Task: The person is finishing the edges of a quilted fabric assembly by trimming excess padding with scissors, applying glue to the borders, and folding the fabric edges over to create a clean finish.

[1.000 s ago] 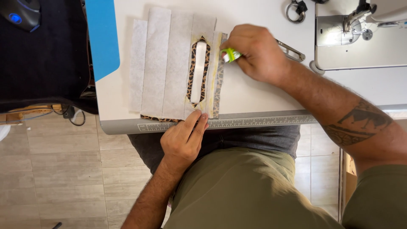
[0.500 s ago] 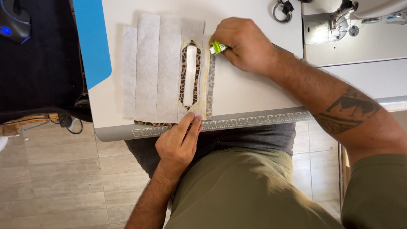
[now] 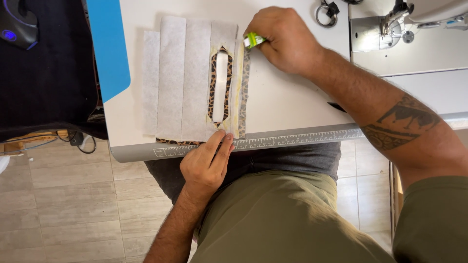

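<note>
Green tube (image 3: pixel 254 39), pinched in right hand (image 3: pixel 282 39) fingertips at the fabric panel's (image 3: pixel 195 80) far corner, yellowish strip laid nearward toward left hand (image 3: pixel 207 163), fingers together pressing the near edge; scissors (image 3: pixel 325 10) beyond the right hand untouched.

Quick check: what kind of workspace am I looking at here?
Most likely a sewing workroom: a white sewing machine at top right, a white worktable with a ruler edge, and leopard-print fabric backed with white interfacing.
</note>
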